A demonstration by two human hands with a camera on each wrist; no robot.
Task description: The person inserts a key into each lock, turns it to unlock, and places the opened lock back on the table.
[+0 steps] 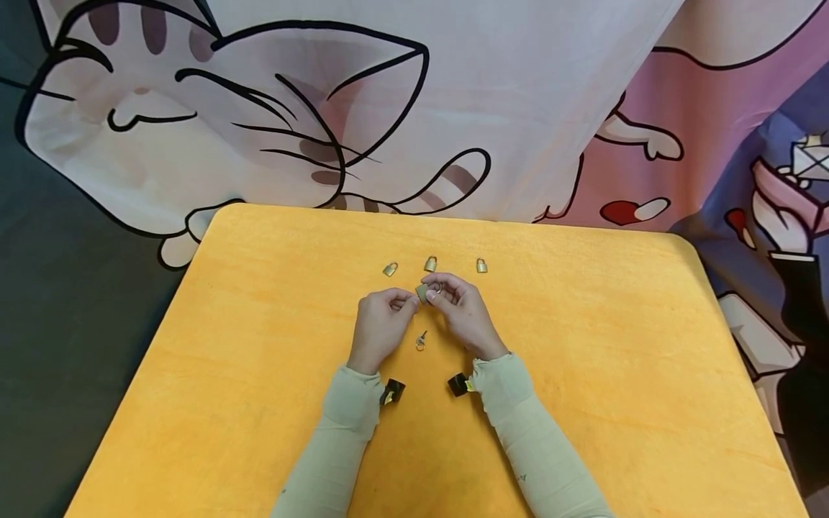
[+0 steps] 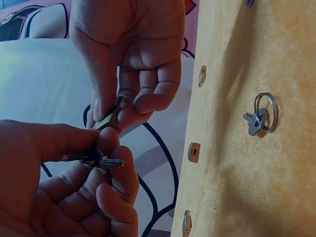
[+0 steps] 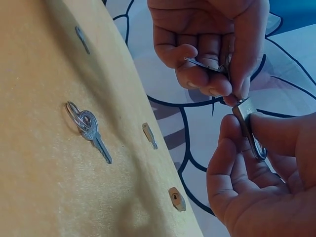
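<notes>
My right hand (image 1: 465,314) pinches a small brass padlock (image 3: 243,116) between thumb and fingers, with its shackle toward the palm. The left hand (image 1: 382,324) holds small keys, one of them a key (image 2: 112,162) that sticks out past its fingers. In the right wrist view, the left thumb and fingertip meet right at the bottom end of the padlock, where they hide the keyhole. Below the hands on the table lies a small key on a ring (image 1: 421,341).
Three more brass padlocks stand or lie in a row beyond the hands: a left padlock (image 1: 390,269), a middle padlock (image 1: 430,264) and a right padlock (image 1: 482,265). The yellow table (image 1: 259,345) ends at a far edge before a printed curtain (image 1: 518,108).
</notes>
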